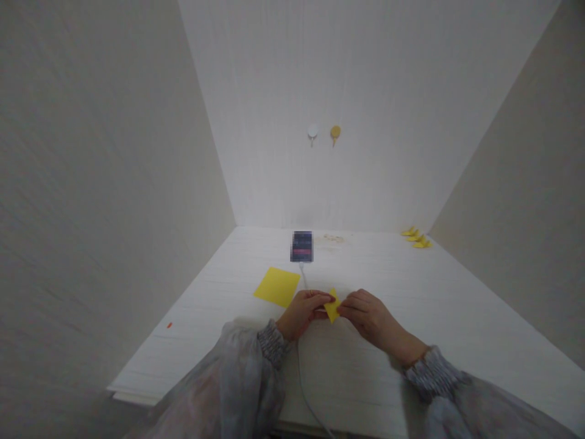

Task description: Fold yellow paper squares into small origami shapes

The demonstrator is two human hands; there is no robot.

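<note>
Between my two hands is a small piece of folded yellow paper (333, 309), held just above the white table. My left hand (305, 310) pinches its left side, with the thumb and fingers on either face. From the other side, my right hand (368, 314) grips the paper's right edge with its fingertips. A flat yellow paper square (276, 286) lies on the table just beyond my left hand. Several folded yellow paper pieces (417, 238) rest in a row at the far right corner.
A phone (301, 247), its screen blurred, lies near the back wall with a white cable (302, 381) running toward me under my left hand. A small orange bit (169, 325) is at the left. Two hooks (312, 132) are on the back wall. Walls enclose both sides.
</note>
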